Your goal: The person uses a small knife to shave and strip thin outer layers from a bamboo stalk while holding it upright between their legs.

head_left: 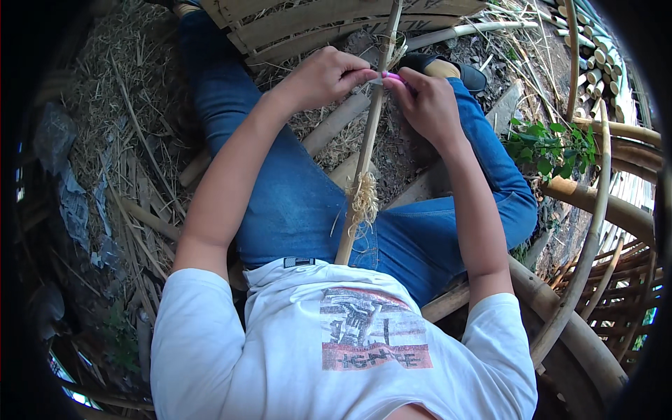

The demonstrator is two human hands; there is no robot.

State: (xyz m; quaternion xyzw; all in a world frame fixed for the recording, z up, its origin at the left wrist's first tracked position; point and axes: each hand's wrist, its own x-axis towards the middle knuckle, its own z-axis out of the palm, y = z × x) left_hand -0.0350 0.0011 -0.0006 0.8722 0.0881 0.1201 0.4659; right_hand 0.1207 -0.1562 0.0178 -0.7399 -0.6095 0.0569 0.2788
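A slim bamboo stick [366,147] runs from my waist up between my legs and past both hands. My left hand [327,75] is closed in a pinch just left of the stick, its fingertips near a small whitish, clear-looking bit; what it grips is too small to tell. On the other side, my right hand [428,103] is closed around a small pink-purple object [392,76] whose kind I cannot make out. The fingertips of both hands nearly meet at the stick. A tuft of frayed pale fibres [364,201] clings to the stick lower down.
A slatted wooden crate [308,31] stands beyond my hands. Cut bamboo poles [600,70] are stacked at the far right. Thick curved bamboo [581,343] and a leafy green plant [549,147] lie right. Straw and crumpled plastic [72,203] cover ground at left.
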